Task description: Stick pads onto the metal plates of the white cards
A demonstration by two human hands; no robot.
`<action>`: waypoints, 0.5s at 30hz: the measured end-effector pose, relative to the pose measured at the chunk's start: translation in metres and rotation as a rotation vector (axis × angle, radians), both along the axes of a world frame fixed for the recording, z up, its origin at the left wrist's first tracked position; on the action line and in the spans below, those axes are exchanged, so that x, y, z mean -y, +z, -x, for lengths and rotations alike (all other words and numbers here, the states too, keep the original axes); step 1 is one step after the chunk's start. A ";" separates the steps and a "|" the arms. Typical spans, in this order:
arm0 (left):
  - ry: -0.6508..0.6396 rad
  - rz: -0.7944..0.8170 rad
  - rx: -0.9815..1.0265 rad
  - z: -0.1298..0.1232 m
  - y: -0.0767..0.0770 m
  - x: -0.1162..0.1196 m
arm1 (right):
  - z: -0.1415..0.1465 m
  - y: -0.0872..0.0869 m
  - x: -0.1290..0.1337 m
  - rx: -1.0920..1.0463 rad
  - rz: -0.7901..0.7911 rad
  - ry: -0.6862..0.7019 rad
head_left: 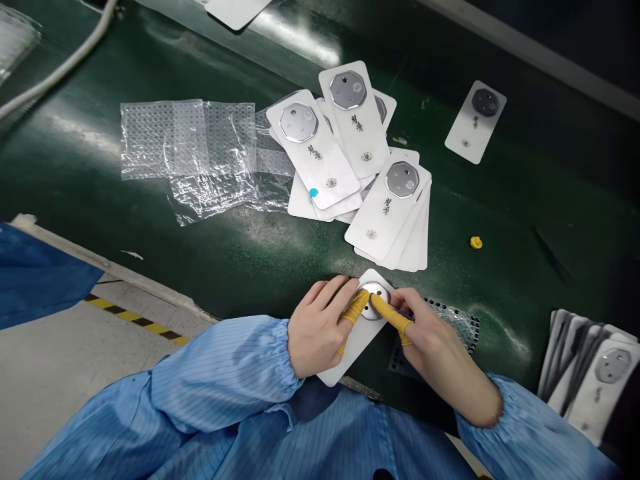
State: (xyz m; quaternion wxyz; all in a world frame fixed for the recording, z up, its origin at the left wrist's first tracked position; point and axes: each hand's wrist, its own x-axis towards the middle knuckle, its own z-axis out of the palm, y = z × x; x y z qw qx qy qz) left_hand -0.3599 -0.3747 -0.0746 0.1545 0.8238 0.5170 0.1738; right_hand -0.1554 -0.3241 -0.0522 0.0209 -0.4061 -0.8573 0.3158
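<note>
A white panel [356,347] with a silver octagonal plate lies at the table's near edge, in front of my body. My left hand [323,327] rests on its left side, with the yellow-covered thumb on the plate and the fingers along the upper edge. From the right, my right hand [423,327] presses a yellow-covered thumb on the same plate. Its other fingers are curled, and a thin dark item shows beside them, too small to name. Just beyond lies a pile of similar white panels [375,223], several with octagonal plates and dark lettering.
Clear bubble bags [187,143] lie left of the pile. A single panel [485,110] is at the back right, a yellow scrap [476,243] nearer. A clear sheet with black dots [457,323] is beside my right hand. More panels [595,373] stand far right; a cable [65,67] crosses upper left.
</note>
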 end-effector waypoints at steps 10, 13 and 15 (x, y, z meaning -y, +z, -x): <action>0.144 -0.076 -0.095 -0.008 -0.004 0.009 | -0.030 0.013 -0.007 -0.520 0.218 -0.265; 0.217 -0.049 -0.167 -0.012 0.001 0.015 | -0.063 0.011 -0.023 -0.557 0.231 -0.524; 0.256 -0.049 -0.175 -0.011 0.004 0.018 | -0.090 -0.002 -0.039 -0.403 -0.052 -0.624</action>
